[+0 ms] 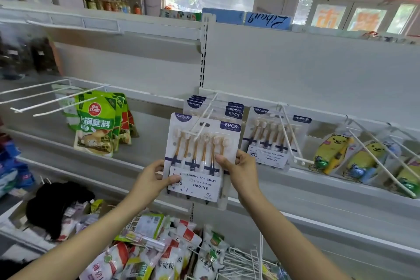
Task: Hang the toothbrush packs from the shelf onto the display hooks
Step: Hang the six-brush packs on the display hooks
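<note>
Two hands hold one toothbrush pack (200, 157) up in the middle of the frame, gripping it by its lower corners. The left hand (152, 179) pinches the lower left edge, its thumb laid across the front of the white label card and the fingers tucked behind. The right hand (241, 170) grips the lower right edge in the same way, thumb pressed over the brush handles on the front, fingers out of sight behind the pack. The pack stands nearly upright, tilted slightly, with its top hang slot at the tip of a white display hook (202, 120) that juts out from the rail above; whether the hook has passed through the slot I cannot tell. Behind it, further back on that hook, several more hung packs (234, 110) of the same kind are stacked. Right of centre, another toothbrush pack (270, 138) hangs from its own hook. At the far right, yellow bear-shaped items (331, 152) hang in clear bags. Left of centre, green sauce pouches (97, 123) hang below bare white hooks (45, 100). Along the bottom of the frame, a heap of bagged goods (172, 257) lies under the forearms.
</note>
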`<state>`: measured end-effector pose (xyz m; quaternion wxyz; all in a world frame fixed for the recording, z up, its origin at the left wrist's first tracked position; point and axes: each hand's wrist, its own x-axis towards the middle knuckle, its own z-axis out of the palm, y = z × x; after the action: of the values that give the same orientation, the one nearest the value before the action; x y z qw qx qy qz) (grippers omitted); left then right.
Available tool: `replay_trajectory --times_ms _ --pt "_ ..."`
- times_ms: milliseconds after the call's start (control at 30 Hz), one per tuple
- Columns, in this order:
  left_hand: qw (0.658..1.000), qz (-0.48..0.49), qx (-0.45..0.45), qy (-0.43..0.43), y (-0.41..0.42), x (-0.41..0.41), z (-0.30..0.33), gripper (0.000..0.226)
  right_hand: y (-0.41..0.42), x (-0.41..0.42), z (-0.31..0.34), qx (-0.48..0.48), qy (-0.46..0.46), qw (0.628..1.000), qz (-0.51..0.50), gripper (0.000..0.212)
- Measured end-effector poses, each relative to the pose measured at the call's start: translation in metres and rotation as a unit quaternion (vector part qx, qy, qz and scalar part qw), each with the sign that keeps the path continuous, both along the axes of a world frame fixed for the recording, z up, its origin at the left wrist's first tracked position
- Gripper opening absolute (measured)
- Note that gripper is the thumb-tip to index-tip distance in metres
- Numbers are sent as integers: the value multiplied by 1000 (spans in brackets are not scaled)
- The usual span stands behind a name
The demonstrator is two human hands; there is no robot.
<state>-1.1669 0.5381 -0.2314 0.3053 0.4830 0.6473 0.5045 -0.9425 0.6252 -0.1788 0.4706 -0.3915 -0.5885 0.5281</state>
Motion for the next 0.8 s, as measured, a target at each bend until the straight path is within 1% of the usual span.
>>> replay_trajectory --times_ms 33,133,167,233,267,367,600,667,767,800 --pt "1000 8 -4 11 11 -2 0 41 10 -2 -1 -1 -3 1000 -6 16" --pt "999 3 -22 27 39 -6 0 60 36 -7 -3 10 -18 1000 -21 19" --pt "999 0 -25 28 46 -5 2 61 44 -9 -3 12 -23 999 -26 19" --pt "999 0 -28 36 60 -4 4 50 58 -11 -5 12 -37 999 -30 19" --pt "999 -1 -28 38 66 -5 5 49 65 -12 -6 9 -48 998 -31 18" --pt "998 -6 -30 48 81 -10 3 61 82 -15 -8 2 -78 996 -33 20" --pt "997 -9 -33 66 110 -36 -37 75 98 -12 -10 33 -124 992 -20 23" --pt "996 -10 -31 77 106 -30 -31 70 99 -10 -10 29 -127 991 -15 23" --pt "994 8 -38 104 93 -11 -10 51 95 -8 -6 28 -142 989 -14 21" --pt "992 14 -39 123 89 -4 -6 48 92 -7 -5 35 -158 987 -12 23"
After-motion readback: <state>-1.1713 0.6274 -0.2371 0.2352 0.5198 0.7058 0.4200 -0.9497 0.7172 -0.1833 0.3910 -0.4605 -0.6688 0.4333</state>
